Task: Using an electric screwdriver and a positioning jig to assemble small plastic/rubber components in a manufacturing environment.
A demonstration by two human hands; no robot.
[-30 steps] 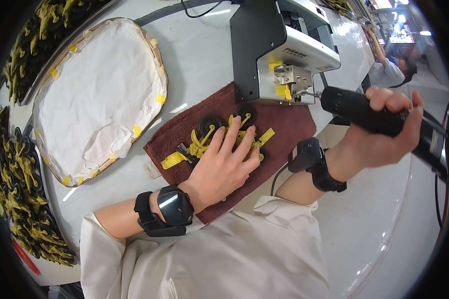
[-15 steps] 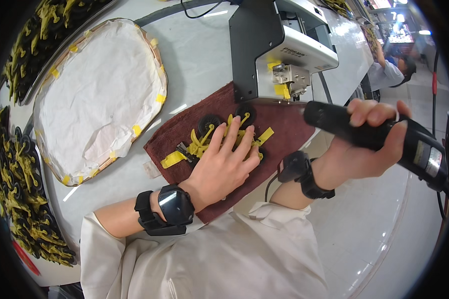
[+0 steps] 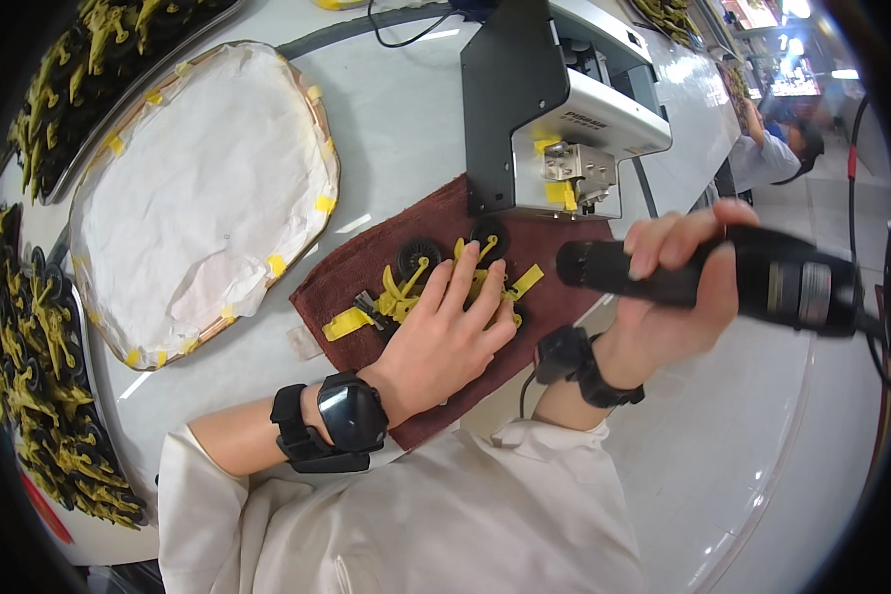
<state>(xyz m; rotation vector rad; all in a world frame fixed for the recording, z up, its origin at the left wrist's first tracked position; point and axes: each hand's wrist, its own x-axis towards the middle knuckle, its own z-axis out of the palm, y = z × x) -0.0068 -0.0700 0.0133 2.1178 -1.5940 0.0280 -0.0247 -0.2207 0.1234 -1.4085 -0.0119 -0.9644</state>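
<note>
My left hand (image 3: pixel 447 337) rests on a yellow toy frame with black wheels (image 3: pixel 406 289), its fingers spread and bent over the parts, holding it against a dark red cloth (image 3: pixel 356 262). The palm and fingers hide the toy's middle. Strips of yellow tape (image 3: pixel 348 324) stick out at both ends of the toy. Up to the right, my right hand (image 3: pixel 678 282) wraps round a black corded hand tool (image 3: pixel 792 287) with a tubular body. The tool's blunt front end points left towards the toy, apart from it. Motion smears it a little, and its exact kind does not show.
Behind the cloth stands a black and silver bench machine (image 3: pixel 510 109) with yellow tape on its front. A paper-lined tray (image 3: pixel 198 188) lies on the left. Trays of yellow and black toy parts (image 3: pixel 45 386) line the far left. Another person (image 3: pixel 767 158) sits at the upper right.
My right hand has brought the black tool to the left and slightly down, and levelled it. My left hand stays on the toy, almost unmoved.
</note>
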